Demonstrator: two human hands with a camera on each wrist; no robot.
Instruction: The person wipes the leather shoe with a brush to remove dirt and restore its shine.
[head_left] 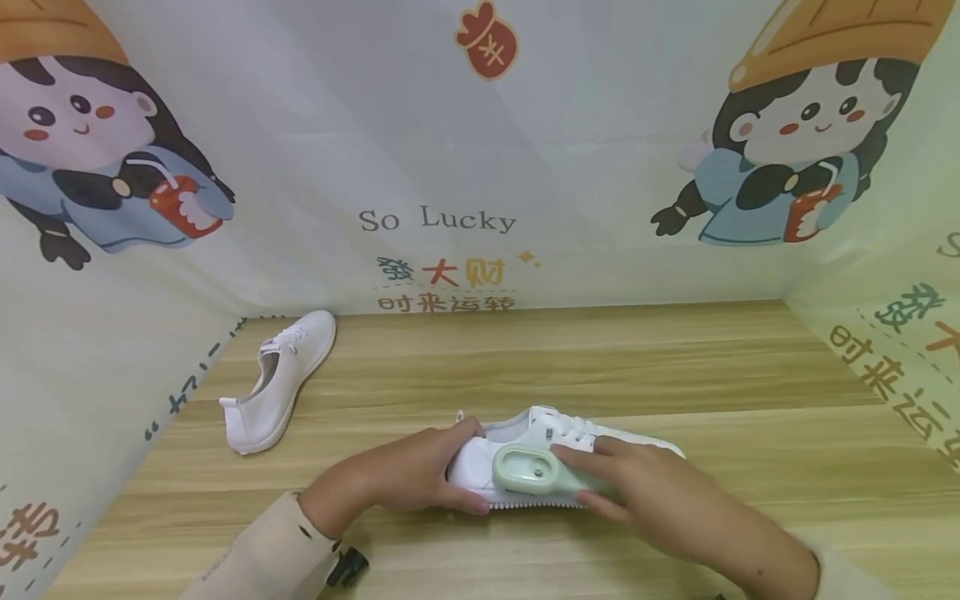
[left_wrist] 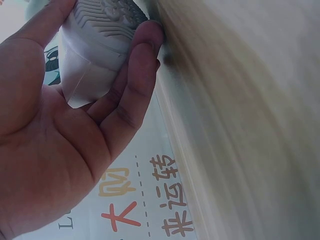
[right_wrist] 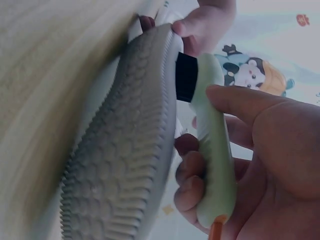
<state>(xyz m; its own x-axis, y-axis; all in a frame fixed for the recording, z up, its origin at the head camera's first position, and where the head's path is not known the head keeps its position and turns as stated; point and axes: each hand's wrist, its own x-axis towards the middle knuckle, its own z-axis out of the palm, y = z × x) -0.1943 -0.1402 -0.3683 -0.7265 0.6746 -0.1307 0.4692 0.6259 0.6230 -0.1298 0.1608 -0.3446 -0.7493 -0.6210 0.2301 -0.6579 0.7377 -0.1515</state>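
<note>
In the head view a white lace-up shoe (head_left: pixel 472 467) lies toe to the right, tilted so the edge of its ridged sole shows. My left hand (head_left: pixel 408 471) grips its heel, thumb on the near side. The left wrist view shows fingers curled round the heel (left_wrist: pixel 87 65). My right hand (head_left: pixel 652 492) holds a pale green shoe brush (head_left: pixel 528 468) by its handle. Dark bristles (right_wrist: pixel 186 76) touch the shoe's side near the heel in the right wrist view, where the textured sole (right_wrist: pixel 130 125) faces the camera.
A second white shoe (head_left: pixel 281 379) stands at the back left of the wood-grain table (head_left: pixel 637 358), near the left wall. Printed sheets (head_left: pixel 322 167) with cartoon figures and lettering enclose the back and sides. A small black device (head_left: pixel 348 567) sits by the left sleeve.
</note>
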